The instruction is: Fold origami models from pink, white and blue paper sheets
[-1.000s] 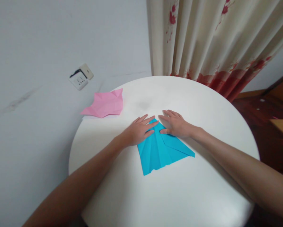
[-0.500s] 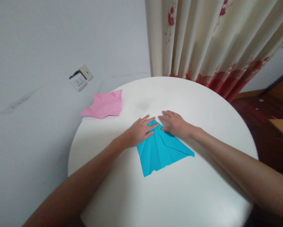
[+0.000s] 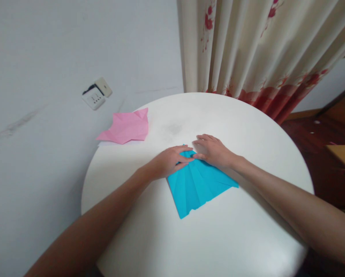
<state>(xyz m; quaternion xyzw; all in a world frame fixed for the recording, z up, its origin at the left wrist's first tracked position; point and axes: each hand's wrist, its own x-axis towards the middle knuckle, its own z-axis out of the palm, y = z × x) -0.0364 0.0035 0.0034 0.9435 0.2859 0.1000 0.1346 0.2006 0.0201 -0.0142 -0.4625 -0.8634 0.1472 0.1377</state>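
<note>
A sheet of blue paper [image 3: 194,184] with fold creases lies on the round white table [image 3: 215,238]. Its near edge is ragged. My left hand [image 3: 172,161] rests on the upper left part of the sheet, fingers stretched out and pressing down. At the upper right edge is my right hand [image 3: 214,151], its thumb touching the paper and its other fingers curved apart from it, beyond the edge. The left fingertips and the right thumb nearly meet near the paper's top corner, where a small dark gap shows under a fold.
A creased pink paper [image 3: 128,127] lies at the table's far left, over something white. Behind it, a socket [image 3: 94,98] is on the wall. A floral curtain [image 3: 241,50] hangs beyond the table, and a wooden surface [image 3: 342,154] stands at the right.
My left fingers have drawn closer together and moved slightly right, toward the right thumb. The blue paper has turned slightly, and the flap line on its right side shows less clearly.
</note>
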